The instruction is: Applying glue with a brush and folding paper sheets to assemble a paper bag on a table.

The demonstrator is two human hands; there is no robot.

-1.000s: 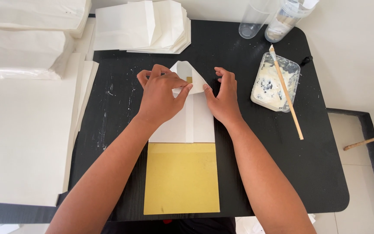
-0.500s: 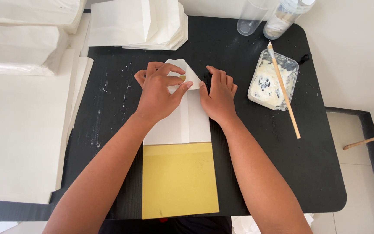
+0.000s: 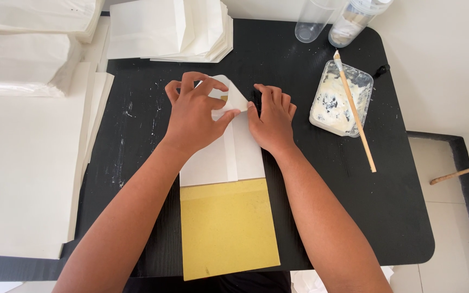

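I see the white paper bag point(image 3: 229, 157) lying flat on the black counter point(image 3: 354, 217), its long axis running straight away from me, with the far end under both hands and the near end resting on a yellow board point(image 3: 226, 228) that sticks out toward me.

My left hand point(image 3: 194, 116) sits on the far left part of the bag, thumb and fingers pinching the angled corner flap point(image 3: 233, 97) at the far end; that grip is closed on the flap. My right hand point(image 3: 271, 119) lies just right of it, fingers curled and pressing down on the bag's right edge, holding nothing up, only pinning the paper. The two thumbs nearly meet over the bag's centre fold.

So the fold line lies between the two grips, just beyond the fingertips, and the left hand is the nearer one to the flap.

Right of the right grip, well apart, stands a plastic tub of white paste point(image 3: 340, 97) with a stick brush point(image 3: 356, 116) laid across it. Beyond the left grip lies a stack of finished white bags point(image 3: 164, 32).
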